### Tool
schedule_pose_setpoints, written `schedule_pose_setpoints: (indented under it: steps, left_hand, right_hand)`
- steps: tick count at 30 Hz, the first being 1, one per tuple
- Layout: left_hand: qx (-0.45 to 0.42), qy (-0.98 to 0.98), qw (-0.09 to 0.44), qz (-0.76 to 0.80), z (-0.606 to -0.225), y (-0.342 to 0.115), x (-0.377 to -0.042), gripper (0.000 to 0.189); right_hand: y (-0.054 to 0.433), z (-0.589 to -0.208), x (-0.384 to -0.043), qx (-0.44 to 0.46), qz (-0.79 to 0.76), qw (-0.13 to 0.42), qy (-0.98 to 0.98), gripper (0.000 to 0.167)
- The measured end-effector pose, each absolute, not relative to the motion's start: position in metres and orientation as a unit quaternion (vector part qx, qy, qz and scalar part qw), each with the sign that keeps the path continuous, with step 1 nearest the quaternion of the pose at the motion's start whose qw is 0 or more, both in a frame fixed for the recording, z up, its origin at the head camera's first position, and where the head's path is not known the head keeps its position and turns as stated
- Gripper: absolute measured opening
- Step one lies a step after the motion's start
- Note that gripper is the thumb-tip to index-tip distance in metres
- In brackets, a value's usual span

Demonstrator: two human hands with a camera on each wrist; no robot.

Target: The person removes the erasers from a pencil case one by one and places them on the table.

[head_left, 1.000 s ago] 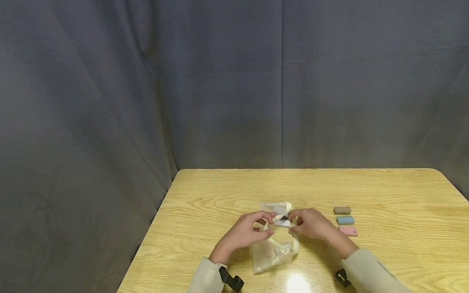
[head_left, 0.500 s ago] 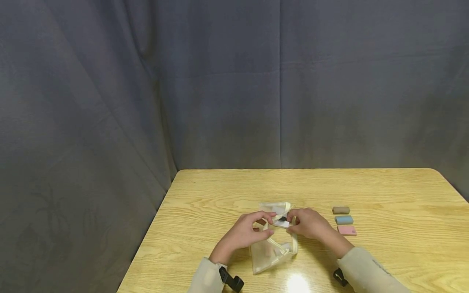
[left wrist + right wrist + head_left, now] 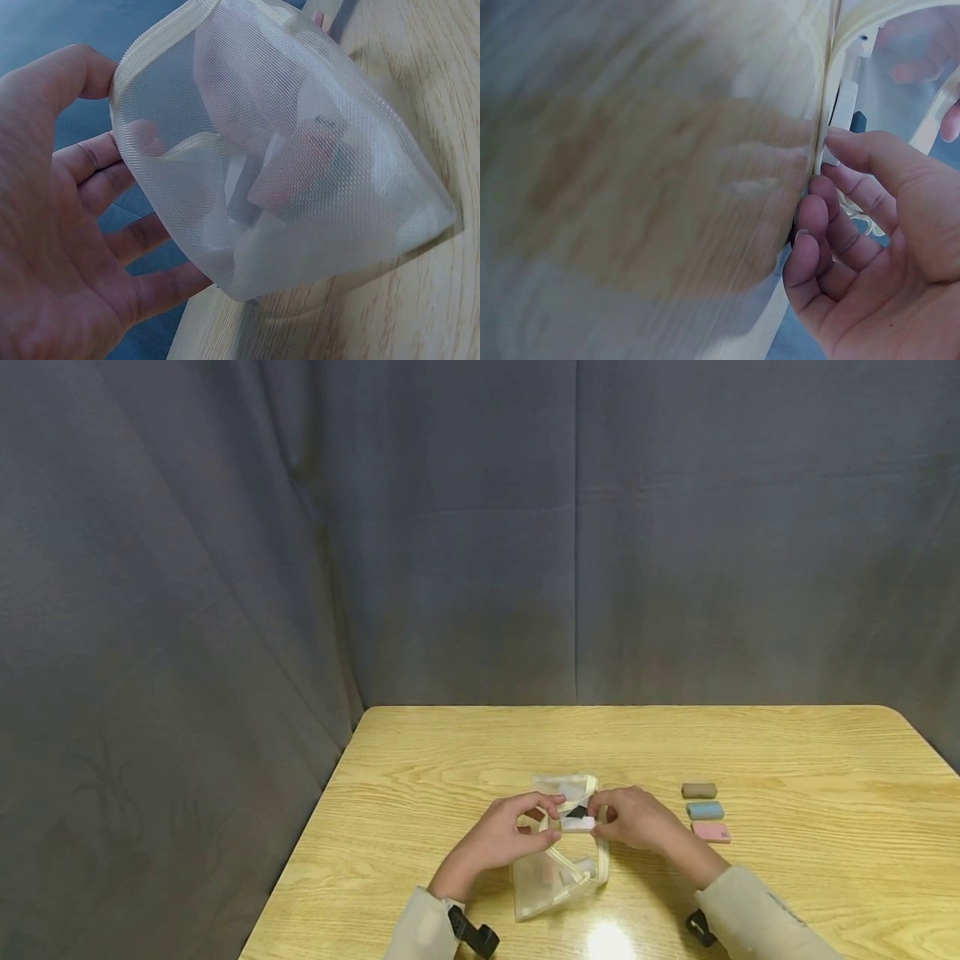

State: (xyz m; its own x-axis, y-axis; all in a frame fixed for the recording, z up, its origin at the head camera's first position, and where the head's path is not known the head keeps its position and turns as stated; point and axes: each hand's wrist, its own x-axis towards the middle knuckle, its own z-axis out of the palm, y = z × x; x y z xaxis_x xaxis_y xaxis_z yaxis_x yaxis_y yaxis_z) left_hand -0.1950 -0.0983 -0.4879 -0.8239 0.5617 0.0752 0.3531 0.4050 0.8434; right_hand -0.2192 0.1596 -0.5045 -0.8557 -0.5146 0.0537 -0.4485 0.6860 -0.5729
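Note:
A pale mesh zip pouch (image 3: 536, 885) lies near the front of the table with its mouth spread apart. My left hand (image 3: 506, 835) grips the zip edge on the left; its thumb and fingers are on either side of the mesh in the left wrist view. On the opposite edge, my right hand (image 3: 633, 817) pinches the zip band, thumb inside and fingers outside. Between the hands, in the mouth, sits a small white block with a black patch (image 3: 577, 824). It lies against the right thumb; whether that hand also holds it, I cannot tell. A second whitish piece (image 3: 577, 870) shows through the mesh.
A brown block (image 3: 699, 791), a blue block (image 3: 705, 811) and a pink block (image 3: 711, 832) stand in a row right of the right hand. Dark cloth (image 3: 465, 568) hangs behind the wooden table (image 3: 810, 760).
The white block with the black patch has shifted slightly toward me and turned, so more of it shows. The right hand has moved very slightly; the left hand has stayed in place.

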Motion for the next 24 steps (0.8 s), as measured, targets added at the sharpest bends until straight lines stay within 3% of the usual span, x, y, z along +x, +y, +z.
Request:
schedule_pose_setpoints:
  steps: [24]
  left_hand:
    - [0.272,0.835,0.106,0.467,-0.4892,-0.0982,-0.1953,0.015]
  right_hand:
    - [0.1647,-0.5036,-0.211,-0.286,-0.33,0.062,0.897,0.015]
